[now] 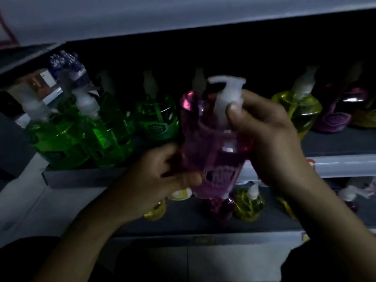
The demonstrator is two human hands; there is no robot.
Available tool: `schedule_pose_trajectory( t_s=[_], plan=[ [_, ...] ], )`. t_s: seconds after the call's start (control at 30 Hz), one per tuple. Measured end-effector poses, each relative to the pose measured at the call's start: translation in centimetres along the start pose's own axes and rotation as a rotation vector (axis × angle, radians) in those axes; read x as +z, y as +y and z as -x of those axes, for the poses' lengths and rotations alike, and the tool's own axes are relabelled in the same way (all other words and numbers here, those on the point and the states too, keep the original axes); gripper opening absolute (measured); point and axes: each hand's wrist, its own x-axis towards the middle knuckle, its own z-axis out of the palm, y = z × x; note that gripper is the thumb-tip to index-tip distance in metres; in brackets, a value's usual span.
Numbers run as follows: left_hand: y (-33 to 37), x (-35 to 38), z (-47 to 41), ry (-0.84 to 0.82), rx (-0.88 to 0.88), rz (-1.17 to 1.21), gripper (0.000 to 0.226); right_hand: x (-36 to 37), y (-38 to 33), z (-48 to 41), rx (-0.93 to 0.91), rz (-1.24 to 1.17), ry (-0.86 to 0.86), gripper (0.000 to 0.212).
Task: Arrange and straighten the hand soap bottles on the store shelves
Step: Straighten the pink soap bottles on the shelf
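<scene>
Dim light, motion blur; label text unreadable. The pink bottle (215, 151) is held off the shelf (81, 177), in front of its edge and roughly upright, leaning slightly. The left hand (162, 176) is wrapped round the lower body of the pink bottle, thumb across the label. The right hand (270, 135) pinches the white pump (225, 92) at the collar on top of the pink bottle, thumb in front and fingers behind. Left of the pink bottle, green bottles (97, 139) are crowded, several tilted, with the front ones close to the shelf edge. Right of it stands a yellow bottle (299, 110), and beyond that a purple bottle (333, 119). Just behind its upper left is a second pink bottle (189, 102). Below it, on the lower shelf, is a small yellow bottle (249, 202). Judged step: squaring the pump or facing before setting the bottle back into the gap behind it. Risks: twisting at the collar could loosen the pump instead of turning the nozzle, causing a leak. The gap looks narrow, so an angled entry could knock the leaning green bottles off the edge. A smooth plastic body under a one-handed grip may slip once the right hand lets go.
</scene>
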Motion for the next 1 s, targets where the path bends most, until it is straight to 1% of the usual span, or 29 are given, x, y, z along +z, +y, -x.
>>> schedule_pose_trajectory(
  t_s=[0.03,0.1,0.13,0.27,0.4,0.47,0.53,0.6,0.67,0.7,0.73,0.8,0.87,0.9,0.97,1.0],
  plan=[
    [0.2,0.3,-0.7,0.032,0.025,0.009,0.042,-0.7,0.3,-0.9,0.028,-0.034,0.076,0.016],
    [0.5,1.3,-2.3,0.08,0.047,-0.001,0.053,-1.4,0.7,-2.5,0.068,-0.032,0.195,0.017],
    [0.5,2.0,-3.0,0.103,0.042,-0.009,0.055,-1.8,1.2,-3.0,0.093,-0.023,0.228,0.019],
    [-0.3,3.9,-4.7,0.14,0.026,-0.096,0.052,-3.1,2.5,-3.5,0.141,0.004,0.282,0.022],
    [-0.7,5.4,-5.9,0.137,0.021,-0.17,0.045,-4.5,2.5,-3.3,0.131,0.046,0.319,0.025],
    [-0.7,6.1,-6.6,0.145,0.018,-0.203,0.046,-5.3,2.5,-3.2,0.114,0.074,0.333,0.027],
    [-0.6,6.8,-7.4,0.151,0.006,-0.228,0.053,-6.1,2.5,-3.1,0.1,0.109,0.359,0.029],
    [-0.4,7.6,-8.2,0.161,-0.002,-0.291,0.057,-6.8,2.4,-3.2,0.088,0.183,0.385,0.027],
    [-0.4,8.1,-8.8,0.205,-0.002,-0.354,0.056,-7.3,2.7,-3.3,0.06,0.331,0.368,0.031],
    [-0.5,8.3,-9.0,0.242,0.002,-0.403,0.055,-7.5,3.0,-3.4,0.052,0.41,0.341,0.036],
    [-0.6,8.3,-9.1,0.28,0.004,-0.456,0.054,-7.5,3.2,-3.4,0.058,0.477,0.31,0.035],
    [-0.5,8.0,-9.0,0.351,0.008,-0.547,0.051,-7.5,3.4,-3.4,0.073,0.575,0.258,0.02],
    [-0.3,7.0,-8.5,0.479,0.068,-0.623,0.047,-7.8,3.4,-3.1,0.105,0.664,0.221,0.014],
    [-0.2,6.3,-8.2,0.555,0.115,-0.654,0.047,-7.9,3.4,-2.8,0.142,0.729,0.209,0.021],
    [0.0,4.9,-8.0,0.652,0.162,-0.723,0.051,-7.7,3.1,-1.6,0.206,0.876,0.176,0.054],
    [0.0,4.2,-8.1,0.661,0.145,-0.759,0.055,-7.6,3.1,-1.1,0.215,0.938,0.156,0.07]
  ],
)
